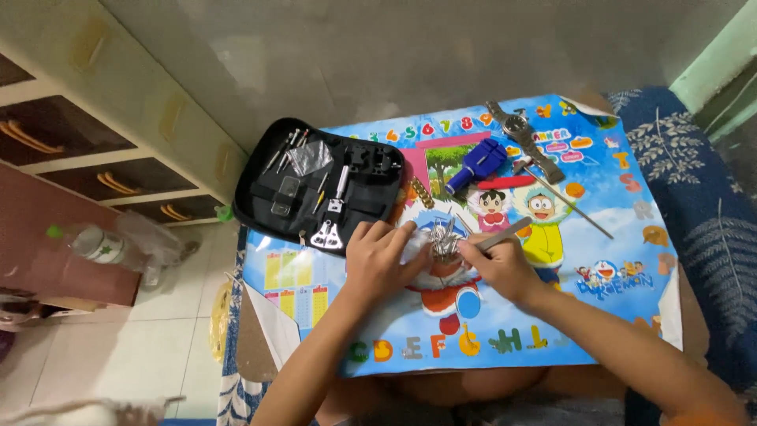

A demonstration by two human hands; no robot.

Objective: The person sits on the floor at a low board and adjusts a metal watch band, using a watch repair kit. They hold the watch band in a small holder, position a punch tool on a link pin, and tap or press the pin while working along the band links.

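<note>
A plastic bottle [98, 245] is lying on the floor at far left. A black tool case [319, 184] is sitting open on the mat [599, 260], tools strapped inside. Just near of it, the left hand [378, 264] is resting with fingers curled, pinning down a metal band [444, 239] at mid-mat. The right hand [498, 268] is pinching tweezers [505, 233] closed-fingered, tips touching the band. Farther back, a blue tool [478, 163] is lying beside a steel watch [527, 140]. A thin rod [577, 207] is lying to the right.
</note>
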